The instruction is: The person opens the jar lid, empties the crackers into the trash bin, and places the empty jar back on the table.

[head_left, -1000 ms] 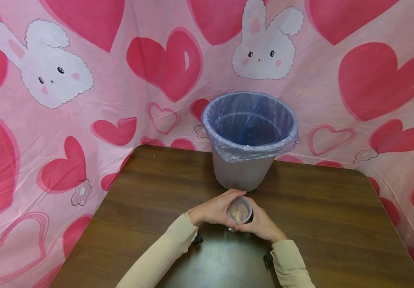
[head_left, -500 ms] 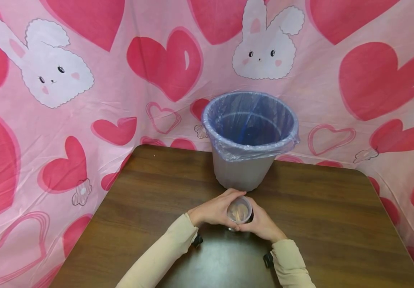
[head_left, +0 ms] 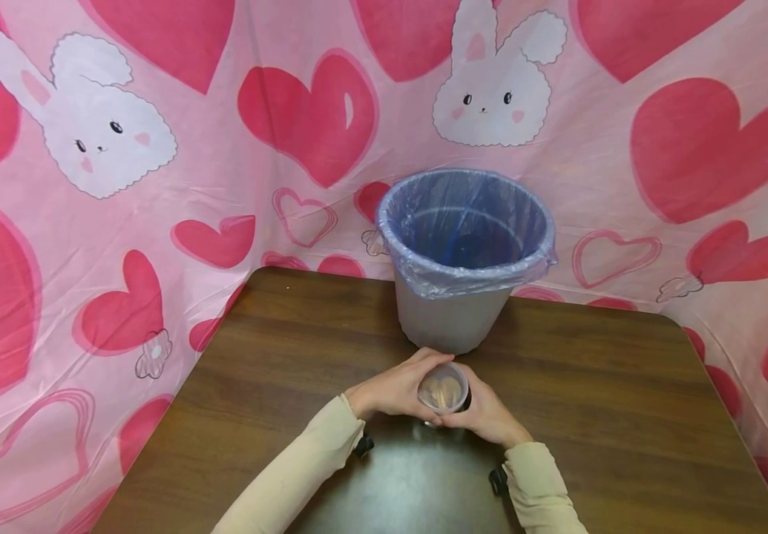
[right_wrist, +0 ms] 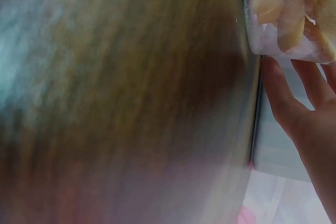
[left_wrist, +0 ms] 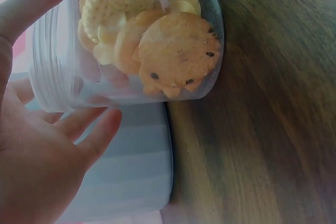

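Observation:
A clear plastic jar (head_left: pixel 442 390) stands on the table between my two hands, with several round cookies (left_wrist: pixel 179 51) inside. A ridged band (left_wrist: pixel 50 59) runs around its top end in the left wrist view. My left hand (head_left: pixel 393 387) curls around the jar's left side, fingers at the far side and thumb at the near side. From the right, my right hand (head_left: pixel 486 412) grips the opposite side of the jar. Its fingers (right_wrist: pixel 281 95) show by the jar's lower wall in the right wrist view. The fingertips of both hands almost meet in front and behind.
Directly behind the jar is a grey trash bin (head_left: pixel 449 319) with a bluish plastic liner (head_left: pixel 437 282) folded over its rim. The brown wooden table (head_left: pixel 624 400) extends to both sides. A pink cloth (head_left: pixel 397 141) with hearts and bunnies hangs around the table.
The head view has shifted very slightly. Both hands stay around the jar in nearly the same spot.

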The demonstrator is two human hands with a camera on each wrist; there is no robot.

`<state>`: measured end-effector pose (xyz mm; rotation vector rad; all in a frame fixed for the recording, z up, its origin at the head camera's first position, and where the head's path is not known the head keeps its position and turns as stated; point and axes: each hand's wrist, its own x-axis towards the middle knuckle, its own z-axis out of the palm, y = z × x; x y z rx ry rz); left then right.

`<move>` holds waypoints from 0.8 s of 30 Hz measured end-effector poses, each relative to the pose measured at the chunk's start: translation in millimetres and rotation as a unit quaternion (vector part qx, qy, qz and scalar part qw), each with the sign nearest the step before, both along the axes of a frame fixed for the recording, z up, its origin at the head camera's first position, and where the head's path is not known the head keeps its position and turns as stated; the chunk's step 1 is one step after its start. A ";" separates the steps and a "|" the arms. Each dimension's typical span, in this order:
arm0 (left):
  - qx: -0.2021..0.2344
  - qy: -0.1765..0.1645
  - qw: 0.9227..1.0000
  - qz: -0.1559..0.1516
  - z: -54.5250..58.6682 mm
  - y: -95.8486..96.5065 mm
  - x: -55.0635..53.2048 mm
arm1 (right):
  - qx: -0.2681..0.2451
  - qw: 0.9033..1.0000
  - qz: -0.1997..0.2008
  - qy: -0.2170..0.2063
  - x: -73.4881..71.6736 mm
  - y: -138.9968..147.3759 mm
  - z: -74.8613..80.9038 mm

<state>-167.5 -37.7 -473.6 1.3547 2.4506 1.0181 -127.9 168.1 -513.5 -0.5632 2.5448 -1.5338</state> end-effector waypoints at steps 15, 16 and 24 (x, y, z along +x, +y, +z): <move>-0.005 0.000 1.000 0.012 -3.9 -7.4 -0.8 | -0.017 0.999 -0.006 -0.029 1.0 -1.8 3.4; -0.005 0.000 1.000 0.012 -4.1 -7.8 -0.9 | -0.017 0.999 -0.007 -0.032 2.2 -3.0 8.0; -0.009 -0.004 1.000 0.013 -4.3 -10.0 -0.9 | -0.023 0.999 -0.005 -0.047 7.6 -6.9 26.5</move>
